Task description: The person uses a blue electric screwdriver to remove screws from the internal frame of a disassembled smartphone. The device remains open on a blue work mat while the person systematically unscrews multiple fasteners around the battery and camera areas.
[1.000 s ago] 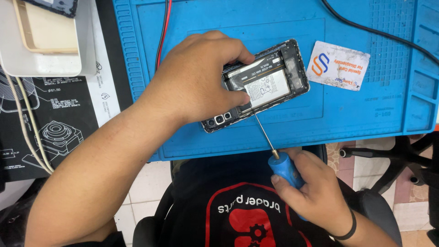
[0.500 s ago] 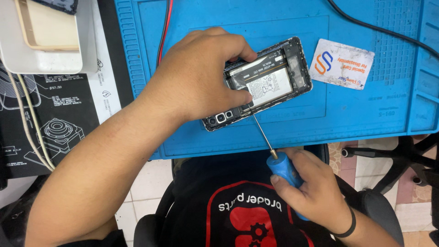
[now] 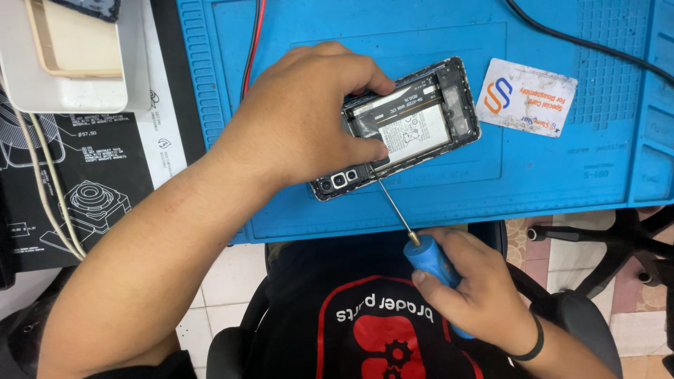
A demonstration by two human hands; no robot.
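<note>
L hand [image 3: 309, 116] lay palm-down over the opened phone [image 3: 411, 126] w/ back cover off, fingers curled along its far edge and thumb pressed on the near side by the battery [image 3: 414, 130], pinning it flat on the blue mat [image 3: 547, 182]. R hand [image 3: 477, 295] was closed tight round the blue handle of a screwdriver [image 3: 430, 256], shaft angled up-left, tip meeting the phone's lower edge near the camera end. A worn card [image 3: 526, 97] sat just right of the phone, apart from it; red cable [image 3: 253, 38] ran down the mat's left side.
</note>
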